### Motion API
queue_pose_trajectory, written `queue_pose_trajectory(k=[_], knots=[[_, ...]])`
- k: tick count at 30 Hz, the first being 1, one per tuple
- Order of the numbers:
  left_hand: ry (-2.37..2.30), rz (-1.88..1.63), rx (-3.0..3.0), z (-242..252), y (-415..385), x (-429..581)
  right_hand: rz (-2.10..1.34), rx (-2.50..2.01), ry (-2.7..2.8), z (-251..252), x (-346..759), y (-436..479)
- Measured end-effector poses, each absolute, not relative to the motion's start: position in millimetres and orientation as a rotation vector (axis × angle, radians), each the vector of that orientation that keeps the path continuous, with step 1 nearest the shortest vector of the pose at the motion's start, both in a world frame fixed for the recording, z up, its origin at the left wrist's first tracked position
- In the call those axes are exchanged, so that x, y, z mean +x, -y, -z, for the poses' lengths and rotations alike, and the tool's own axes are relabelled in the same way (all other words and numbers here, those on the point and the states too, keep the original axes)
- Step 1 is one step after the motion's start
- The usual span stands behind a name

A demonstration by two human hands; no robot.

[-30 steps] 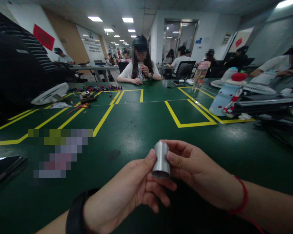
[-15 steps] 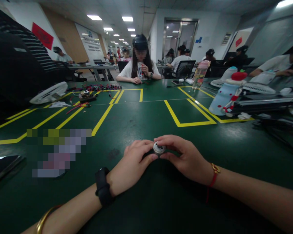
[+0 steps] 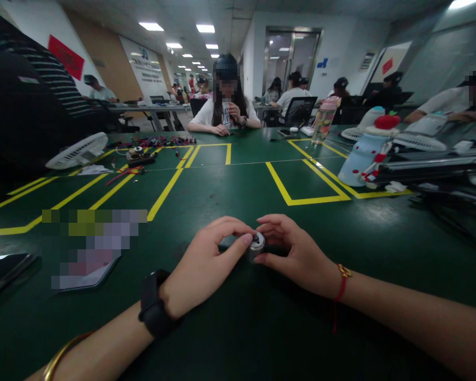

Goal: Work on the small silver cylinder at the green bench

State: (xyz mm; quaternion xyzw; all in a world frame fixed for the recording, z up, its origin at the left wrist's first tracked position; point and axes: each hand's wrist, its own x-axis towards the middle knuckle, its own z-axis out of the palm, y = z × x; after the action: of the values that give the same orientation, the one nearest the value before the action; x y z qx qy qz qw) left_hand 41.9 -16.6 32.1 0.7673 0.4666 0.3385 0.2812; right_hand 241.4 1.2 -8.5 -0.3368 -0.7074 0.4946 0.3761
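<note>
A small silver cylinder (image 3: 256,254) with a white top and black marks on it, like a small motor, stands upright on the dark green table in front of me. My right hand (image 3: 287,243) curves around its right side, thumb low against it and the other fingers behind. From the left, my left hand (image 3: 218,248) reaches over with thumb and index finger closed at the cylinder's top edge. Something tiny and dark shows at those fingertips. Whether it is a separate piece or part of the top, I cannot tell.
Yellow tape (image 3: 319,201) marks areas on the table. A blurred-out item (image 3: 103,241) and a dark phone (image 3: 8,270) lie left. Wires and electronics (image 3: 138,153) lie far left. A blue bottle (image 3: 357,161) stands right. A person (image 3: 226,106) sits opposite.
My left hand has shifted its finger and thumb onto the cylinder's top. My right index finger has lifted off the top, and the right hand has opened wider around the side.
</note>
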Motion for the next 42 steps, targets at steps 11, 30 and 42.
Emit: queue_pose_trajectory(k=[11,30,42], knots=[[-1.329,-1.06,1.922,-28.5,15.2,42.9,-1.119,-0.871,1.923,9.1,243.6,0.5],[-1.442,-0.689,2.012,-12.1,14.3,25.9,-1.007,-1.105,1.829,-8.2,275.8,-3.6],[-1.927,-0.821,1.52,-25.4,35.8,-59.3,0.152,-2.126,1.548,9.1,541.0,-5.9]])
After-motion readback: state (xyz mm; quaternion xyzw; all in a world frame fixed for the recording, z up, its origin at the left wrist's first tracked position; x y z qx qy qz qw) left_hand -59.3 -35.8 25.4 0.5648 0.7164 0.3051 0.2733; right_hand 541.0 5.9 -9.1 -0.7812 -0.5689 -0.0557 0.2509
